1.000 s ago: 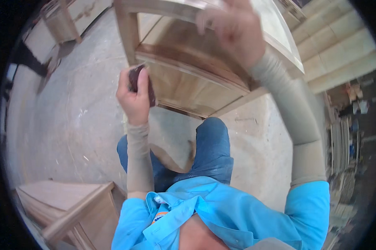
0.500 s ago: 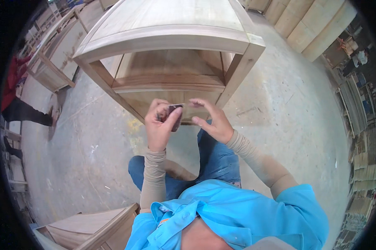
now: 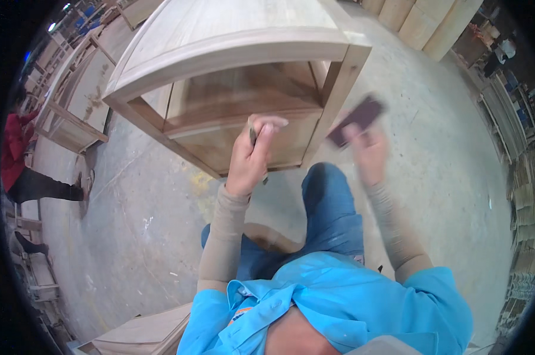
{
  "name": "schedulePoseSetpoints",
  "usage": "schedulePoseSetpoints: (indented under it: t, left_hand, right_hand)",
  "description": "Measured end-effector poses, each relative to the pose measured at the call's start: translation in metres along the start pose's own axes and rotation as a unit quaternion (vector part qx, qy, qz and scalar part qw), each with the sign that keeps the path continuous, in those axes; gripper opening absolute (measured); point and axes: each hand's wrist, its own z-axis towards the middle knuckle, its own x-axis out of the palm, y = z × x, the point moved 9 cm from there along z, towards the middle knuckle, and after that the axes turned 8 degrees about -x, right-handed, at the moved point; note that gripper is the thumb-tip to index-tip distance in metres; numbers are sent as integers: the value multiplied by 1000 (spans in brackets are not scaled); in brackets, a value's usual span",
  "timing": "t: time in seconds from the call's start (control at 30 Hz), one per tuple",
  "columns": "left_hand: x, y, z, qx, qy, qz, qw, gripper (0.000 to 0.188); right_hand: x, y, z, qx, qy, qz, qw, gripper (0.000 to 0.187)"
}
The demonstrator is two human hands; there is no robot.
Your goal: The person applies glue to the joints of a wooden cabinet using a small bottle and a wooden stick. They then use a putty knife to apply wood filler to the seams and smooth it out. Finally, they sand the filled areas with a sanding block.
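Note:
Out to the right of the cabinet's front corner, my right hand (image 3: 371,155) grips a flat dark maroon rectangle that looks like a piece of sandpaper (image 3: 362,118). Motion smears both. My left hand (image 3: 251,155) is closed in front of the cabinet opening. A thin, dark greenish strip (image 3: 253,136) sticks out between its fingers; its kind is not clear. Before me stands an unpainted wooden cabinet (image 3: 232,56) with an open front compartment above a panel. Neither hand visibly touches it.
My bent knees (image 3: 332,201) are close to the cabinet front. Another wooden piece (image 3: 137,331) stands behind me at lower left. To the left, a person in red (image 3: 15,142) is beside a wooden frame (image 3: 72,118). Wood stacks (image 3: 525,236) line the right side.
The maroon piece has gone from my left hand to my right, which has swung away to the right. My left hand has moved right and up, and the thin strip now shows in it.

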Motion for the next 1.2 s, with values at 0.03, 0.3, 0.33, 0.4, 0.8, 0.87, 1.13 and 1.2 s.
schedulePoseSetpoints:
  t: [0.03, 0.3, 0.33, 0.4, 0.8, 0.87, 1.13, 1.2]
  left_hand:
    - [2, 4, -3, -57, 36, -31, 997, 26]
    - [23, 31, -7, -148, 251, -228, 929, 21]
    - [30, 35, -5, -161, 253, -238, 924, 21]
    - [27, 43, -9, -182, 231, -230, 928, 16]
    - [43, 31, 3, -64, -5, -63, 996, 19]
    - [46, 23, -3, -70, -119, -41, 990, 24]
    - [106, -42, -3, 78, -412, 262, 869, 32]
    - [121, -59, -2, 160, -428, 286, 842, 32]
  right_hand:
    - [-24, 2, 5, -2, -71, -41, 997, 31]
    - [-85, 26, 151, -140, -57, -70, 986, 30]
    - [-101, -6, 184, -139, -18, -107, 984, 31]
    - [-54, 14, 202, -170, -19, -169, 971, 27]
    - [105, 41, 286, -435, 387, -157, 798, 28]
    - [108, 42, 281, -403, 377, -151, 820, 30]
    - [107, 52, 246, -508, 428, -70, 745, 36]
    - [109, 55, 244, -538, 410, -73, 733, 37]
